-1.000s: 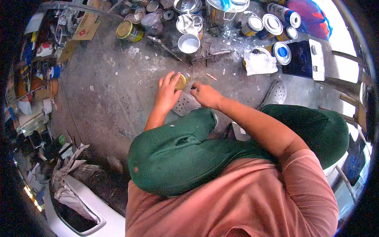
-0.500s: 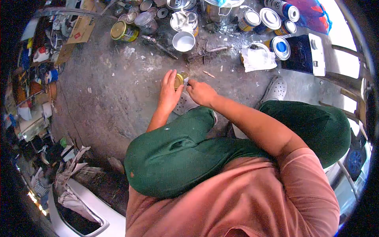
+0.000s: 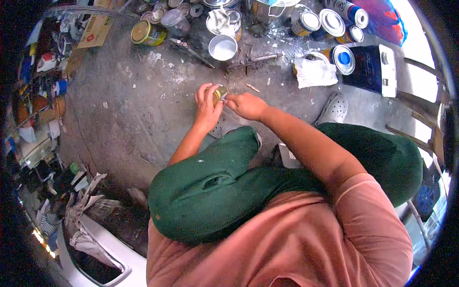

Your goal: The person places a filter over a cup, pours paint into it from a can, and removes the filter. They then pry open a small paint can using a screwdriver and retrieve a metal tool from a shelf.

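Observation:
Above the floor in front of my knees, my left hand (image 3: 206, 106) is wrapped round a small gold-coloured tin (image 3: 220, 93). Its fingers lie over the tin's top and left side, hiding part of it. My right hand (image 3: 246, 105) is closed at the tin's lower right edge, thumb and forefinger pinched. A small pale or metallic tip shows between those fingers and the tin, but I cannot make out what it is. Just beyond the tin, an open white-lined can (image 3: 223, 48) stands on the floor.
Paint cans stand along the far side, among them a yellow-green can (image 3: 148, 33) and a blue-capped can (image 3: 344, 60). A dark rectangular tin (image 3: 367, 71) lies at the right. Sticks (image 3: 258, 60) lie before them. A white car part (image 3: 103, 246) is at lower left.
The tin has tilted or turned, so less of its round gold face shows. My left fingers have curled further over it. My right hand stays beside its edge.

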Demonstrator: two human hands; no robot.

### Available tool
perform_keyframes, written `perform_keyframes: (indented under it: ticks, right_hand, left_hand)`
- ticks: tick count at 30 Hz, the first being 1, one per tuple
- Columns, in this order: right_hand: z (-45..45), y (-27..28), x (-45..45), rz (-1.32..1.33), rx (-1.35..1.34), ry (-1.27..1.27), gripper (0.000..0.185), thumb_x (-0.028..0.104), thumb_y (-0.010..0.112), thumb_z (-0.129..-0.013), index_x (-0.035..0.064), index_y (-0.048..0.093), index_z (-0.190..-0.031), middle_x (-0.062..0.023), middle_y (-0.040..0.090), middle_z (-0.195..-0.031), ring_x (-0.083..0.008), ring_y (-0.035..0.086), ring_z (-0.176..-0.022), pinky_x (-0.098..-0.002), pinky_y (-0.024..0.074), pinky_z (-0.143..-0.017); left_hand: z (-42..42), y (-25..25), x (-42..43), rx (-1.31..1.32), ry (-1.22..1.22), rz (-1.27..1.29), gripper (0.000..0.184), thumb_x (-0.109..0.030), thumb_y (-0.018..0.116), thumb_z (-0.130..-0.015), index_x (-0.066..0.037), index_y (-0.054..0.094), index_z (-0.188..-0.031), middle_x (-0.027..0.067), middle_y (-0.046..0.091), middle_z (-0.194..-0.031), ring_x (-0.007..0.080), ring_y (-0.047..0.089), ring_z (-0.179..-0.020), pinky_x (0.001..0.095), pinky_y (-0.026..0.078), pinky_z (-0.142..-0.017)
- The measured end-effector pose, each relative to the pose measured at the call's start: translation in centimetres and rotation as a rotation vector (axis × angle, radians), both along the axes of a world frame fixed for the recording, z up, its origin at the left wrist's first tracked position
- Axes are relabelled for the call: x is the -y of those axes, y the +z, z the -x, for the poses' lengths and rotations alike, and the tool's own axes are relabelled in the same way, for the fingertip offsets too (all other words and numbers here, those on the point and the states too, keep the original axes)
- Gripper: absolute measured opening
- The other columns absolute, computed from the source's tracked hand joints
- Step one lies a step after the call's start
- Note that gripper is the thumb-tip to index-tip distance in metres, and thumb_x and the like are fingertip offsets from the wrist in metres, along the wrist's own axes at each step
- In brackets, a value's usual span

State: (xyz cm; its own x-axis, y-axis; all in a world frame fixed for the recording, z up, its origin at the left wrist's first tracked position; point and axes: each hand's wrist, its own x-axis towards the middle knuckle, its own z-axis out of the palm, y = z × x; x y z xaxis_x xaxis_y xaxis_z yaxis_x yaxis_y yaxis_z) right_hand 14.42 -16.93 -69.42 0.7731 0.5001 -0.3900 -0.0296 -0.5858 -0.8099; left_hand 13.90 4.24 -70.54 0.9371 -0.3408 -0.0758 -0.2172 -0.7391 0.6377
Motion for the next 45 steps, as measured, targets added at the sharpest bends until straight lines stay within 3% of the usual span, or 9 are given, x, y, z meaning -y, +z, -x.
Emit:
perform_keyframes:
  ticks: [7,10,14,17,20,23,31,40,45]
  right_hand:
    - [-0.6,-0.6,0.8,0.024,0.1,0.093,0.038,0.042,0.046,-0.104,0.0112,0.062,-0.118,-0.0255,0.072,-0.096,-0.0471,0.069,-0.09,-0.0593,0.054,-0.082]
    - [0.2,-0.2,0.9,0.011,0.042,-0.072,0.038,0.041,0.047,-0.103,0.0096,0.061,-0.119,-0.026,0.072,-0.099,-0.0479,0.069,-0.091,-0.0601,0.0534,-0.084]
    - [0.8,0.8,0.7,-0.04,-0.078,-0.257,0.038,0.035,0.044,-0.103,0.0062,0.057,-0.123,-0.031,0.069,-0.099,-0.0497,0.066,-0.093,-0.0595,0.0506,-0.087]
    - [1.3,1.2,-0.3,-0.021,-0.143,-0.253,0.039,0.033,0.044,-0.101,0.0032,0.057,-0.122,-0.0325,0.068,-0.102,-0.0506,0.066,-0.096,-0.0597,0.0505,-0.089]
    - [1.6,1.5,-1.2,-0.025,-0.161,-0.267,0.038,0.033,0.046,-0.101,0.0026,0.058,-0.119,-0.0326,0.069,-0.103,-0.051,0.067,-0.097,-0.0602,0.0515,-0.089]
    - [1.9,1.2,-2.1,-0.025,-0.177,-0.258,0.039,0.032,0.044,-0.102,0.0033,0.057,-0.124,-0.0339,0.068,-0.102,-0.052,0.066,-0.095,-0.0601,0.0503,-0.089]
    - [1.7,1.6,-3.0,-0.011,-0.155,-0.294,0.032,0.032,0.047,-0.103,0.0031,0.057,-0.114,-0.0319,0.069,-0.096,-0.0516,0.067,-0.093,-0.0606,0.0515,-0.087]
    - [-0.3,-0.8,-0.1,0.059,0.156,0.039,0.027,0.038,0.049,-0.102,0.0173,0.061,-0.115,-0.021,0.073,-0.087,-0.0445,0.071,-0.078,-0.0584,0.0567,-0.072]
    - [-1.3,-2.7,0.4,0.052,0.294,0.114,0.025,0.038,0.049,-0.102,0.017,0.058,-0.112,-0.0189,0.073,-0.086,-0.0412,0.072,-0.077,-0.056,0.0572,-0.068]
  left_hand:
    - [-1.2,1.4,-0.4,-0.102,-0.059,-0.019,0.064,-0.008,0.068,-0.083,-0.01,0.048,-0.143,0.0187,0.038,-0.146,0.0437,0.037,-0.137,0.0523,0.035,-0.114]
    - [-2.0,2.4,-1.6,-0.118,-0.196,-0.066,0.071,-0.014,0.077,-0.081,-0.009,0.046,-0.145,0.0203,0.039,-0.146,0.0441,0.043,-0.135,0.0499,0.041,-0.111]
    - [-2.3,2.8,-0.8,-0.2,0.12,-0.177,0.091,-0.029,0.089,-0.074,-0.006,0.043,-0.15,0.0241,0.041,-0.147,0.0447,0.051,-0.13,0.0477,0.046,-0.109]
    - [-2.1,3.7,-0.5,-0.177,0.122,-0.269,0.089,-0.025,0.086,-0.078,-0.008,0.041,-0.152,0.0243,0.041,-0.15,0.0445,0.048,-0.134,0.0476,0.045,-0.11]
    - [-2.7,4.8,-1.1,-0.033,-0.077,-0.168,0.083,-0.024,0.083,-0.081,-0.009,0.043,-0.152,0.0231,0.044,-0.15,0.043,0.049,-0.135,0.0471,0.045,-0.11]
    - [-3.1,4.0,-1.9,-0.197,-0.116,-0.135,0.079,-0.017,0.084,-0.08,-0.013,0.048,-0.15,0.0192,0.049,-0.149,0.0384,0.049,-0.137,0.0439,0.043,-0.113]
    - [-1.7,4.7,0.1,-0.084,0.017,-0.218,0.067,-0.018,0.079,-0.082,-0.005,0.052,-0.143,0.0197,0.054,-0.139,0.0408,0.057,-0.124,0.0465,0.05,-0.102]
    - [-1.6,3.8,0.0,-0.066,0.03,-0.158,0.068,-0.018,0.081,-0.081,-0.002,0.052,-0.141,0.0208,0.054,-0.142,0.0399,0.056,-0.127,0.0446,0.049,-0.105]
    - [-2.3,3.3,-0.1,-0.059,0.04,-0.165,0.068,-0.019,0.082,-0.081,-0.002,0.052,-0.14,0.0214,0.054,-0.142,0.0399,0.056,-0.128,0.0443,0.048,-0.106]
